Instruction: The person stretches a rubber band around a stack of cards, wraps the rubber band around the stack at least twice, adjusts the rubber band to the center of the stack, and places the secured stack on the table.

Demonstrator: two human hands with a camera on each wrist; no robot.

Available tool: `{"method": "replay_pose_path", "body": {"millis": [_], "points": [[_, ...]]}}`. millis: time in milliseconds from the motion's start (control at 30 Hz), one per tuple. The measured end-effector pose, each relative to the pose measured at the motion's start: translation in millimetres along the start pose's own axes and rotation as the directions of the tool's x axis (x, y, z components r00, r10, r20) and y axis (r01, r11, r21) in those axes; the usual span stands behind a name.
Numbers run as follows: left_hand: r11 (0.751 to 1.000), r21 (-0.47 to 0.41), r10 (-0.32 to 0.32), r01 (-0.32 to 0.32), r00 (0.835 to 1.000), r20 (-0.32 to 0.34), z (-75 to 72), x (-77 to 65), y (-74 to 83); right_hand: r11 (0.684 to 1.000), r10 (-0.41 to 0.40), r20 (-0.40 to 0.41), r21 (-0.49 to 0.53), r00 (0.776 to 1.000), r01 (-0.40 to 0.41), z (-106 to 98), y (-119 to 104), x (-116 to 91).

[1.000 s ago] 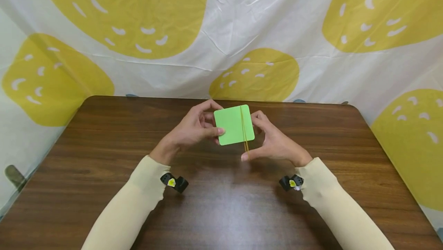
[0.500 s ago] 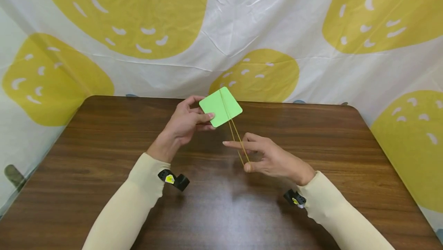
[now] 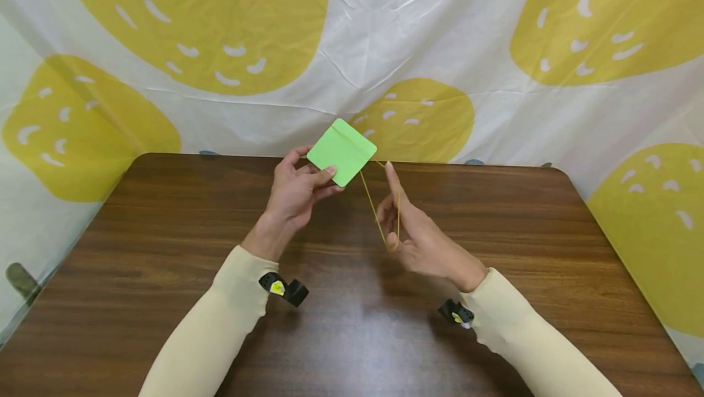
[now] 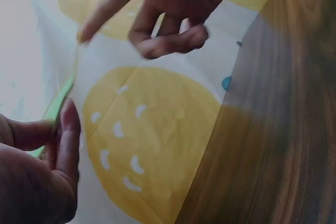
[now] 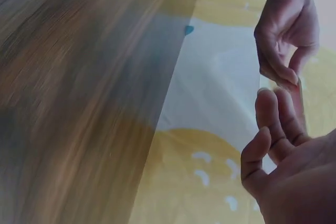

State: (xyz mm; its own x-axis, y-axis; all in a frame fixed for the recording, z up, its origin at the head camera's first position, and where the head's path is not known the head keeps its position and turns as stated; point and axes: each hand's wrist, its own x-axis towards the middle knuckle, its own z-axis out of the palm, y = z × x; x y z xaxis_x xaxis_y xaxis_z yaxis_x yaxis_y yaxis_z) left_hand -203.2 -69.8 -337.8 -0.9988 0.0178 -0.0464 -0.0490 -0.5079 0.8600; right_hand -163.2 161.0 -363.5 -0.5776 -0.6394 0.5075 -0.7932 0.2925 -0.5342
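Note:
My left hand (image 3: 294,192) grips a green square card (image 3: 341,151) with rounded corners, thumb on its face and fingers behind it. The card is tilted, a corner pointing up. Around it runs a thin yellowish rubber band (image 3: 372,204), drawn out past its lower right edge. My right hand (image 3: 418,235) stretches that loop between its extended index finger and its thumb, the other fingers bent. In the left wrist view the green card (image 4: 59,100) shows nearly edge-on, pinched by the left fingers. The right wrist view shows both hands close together, with the card mostly hidden.
A brown wood-grain table (image 3: 352,324) lies beneath both hands. Behind it hangs a white cloth (image 3: 247,122) with large yellow shapes. Each wrist carries a small black camera, such as the left wrist camera (image 3: 284,288).
The card has moved up and left and turned to stand on a corner. My right hand has pulled away from it, drawing the band out, then spread index finger and thumb to widen the loop.

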Motion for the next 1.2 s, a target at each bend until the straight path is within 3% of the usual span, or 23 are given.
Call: {"method": "replay_pose_path", "body": {"millis": [133,267,467,500,567,633,733,833,900,1033,1200], "points": [[0.992,-0.028,0.126,-0.126,0.992,0.003,1.9,0.0,-5.1,0.993,0.030,-0.026,0.119,0.999,-0.026,2.2,2.2,10.3],[0.961,-0.046,0.273,-0.271,0.961,0.043,-1.6,1.1,-9.8,0.941,0.200,-0.040,0.285,0.979,-0.180,-2.6,3.7,19.7],[0.895,0.034,0.429,-0.444,0.881,0.202,-12.0,-0.7,-13.5,0.847,0.432,-0.132,0.400,0.892,-0.351,-7.3,13.6,31.3],[0.876,0.076,0.447,-0.475,0.862,0.241,-13.5,-1.6,-13.1,0.824,0.458,-0.137,0.436,0.878,-0.362,-7.3,15.3,32.2],[0.830,0.151,0.472,-0.537,0.820,0.324,-15.5,-3.8,-10.6,0.748,0.510,-0.126,0.553,0.851,-0.367,-6.9,17.9,32.6],[0.779,0.220,0.471,-0.587,0.779,0.413,-16.6,-6.5,-6.9,0.680,0.537,-0.108,0.641,0.837,-0.354,-7.3,19.8,32.0],[0.704,0.302,0.433,-0.643,0.725,0.536,-17.1,-10.5,-0.1,0.628,0.556,-0.091,0.698,0.826,-0.345,-9.5,20.7,30.4],[0.635,0.373,0.366,-0.676,0.689,0.625,-16.8,-13.3,5.3,0.621,0.551,-0.075,0.702,0.831,-0.349,-12.8,21.0,28.1],[0.589,0.415,0.328,-0.694,0.674,0.661,-16.3,-14.5,7.7,0.617,0.552,-0.062,0.701,0.832,-0.357,-14.5,21.4,26.4],[0.555,0.445,0.263,-0.703,0.655,0.709,-15.5,-15.1,10.6,0.627,0.551,-0.044,0.682,0.833,-0.378,-16.9,22.0,24.3],[0.501,0.438,0.237,-0.746,0.605,0.760,-15.2,-15.1,12.3,0.650,0.561,-0.028,0.633,0.827,-0.420,-22.9,21.2,24.6]]}}
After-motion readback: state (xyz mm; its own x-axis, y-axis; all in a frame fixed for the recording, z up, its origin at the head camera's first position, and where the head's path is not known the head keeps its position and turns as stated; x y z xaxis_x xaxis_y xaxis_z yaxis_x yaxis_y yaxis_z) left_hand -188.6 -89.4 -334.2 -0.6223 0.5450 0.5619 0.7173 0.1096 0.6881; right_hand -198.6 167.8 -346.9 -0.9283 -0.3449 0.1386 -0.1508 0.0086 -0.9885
